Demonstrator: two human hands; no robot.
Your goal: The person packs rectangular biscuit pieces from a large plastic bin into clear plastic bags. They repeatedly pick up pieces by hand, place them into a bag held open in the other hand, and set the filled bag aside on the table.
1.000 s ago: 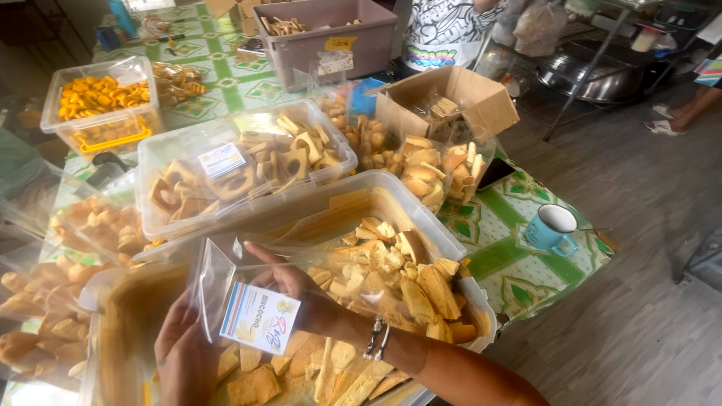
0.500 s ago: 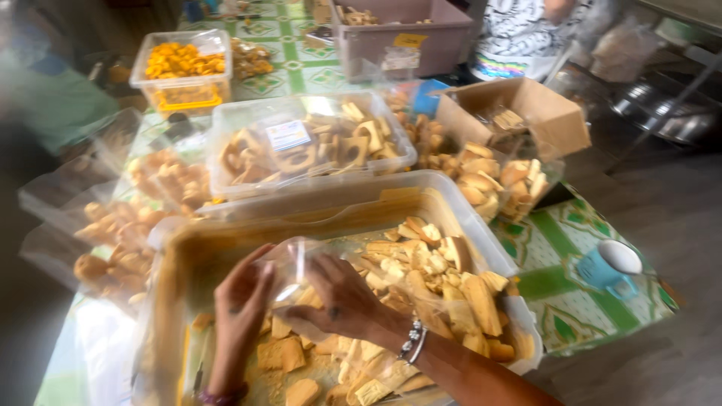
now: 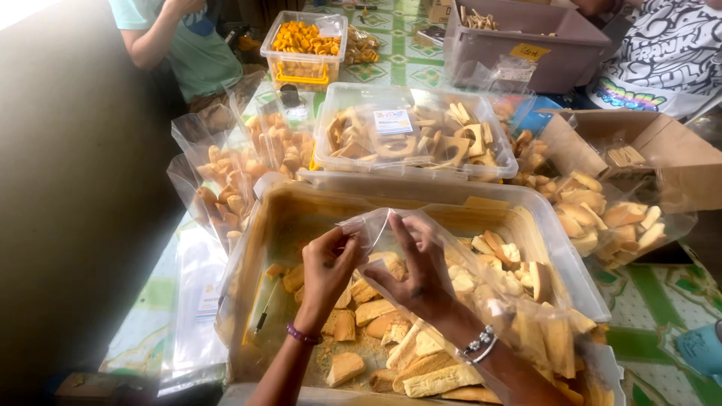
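A clear plastic bag [image 3: 421,248] is being held up over the big plastic tub [image 3: 560,248], right about at its middle. The bag's mouth is pinched by the left hand [image 3: 329,267] — thumb and fingers closed on the upper edge — while the other side of the opening is gripped by the right hand [image 3: 417,274], fingers curled over the film. The rest of the bag is draped down over the right wrist, where a beaded bracelet [image 3: 479,344] is worn; a purple band [image 3: 301,334] is seen on the left wrist.

Below the hands, the tub is lined with plastic and scattered with rusk pieces [image 3: 376,346] and crumbs, mostly piled toward the right side. Just behind it a lidded clear container [image 3: 414,139] is packed with ring-shaped biscuits. To the left, filled bags of biscuits [image 3: 226,188] are stood upright — a small tub of orange snacks [image 3: 301,45] is set further back. A cardboard box [image 3: 639,150] and an open bag of more rusks [image 3: 609,218] are found on the right. Other people's torsos can be made out at the far edge.
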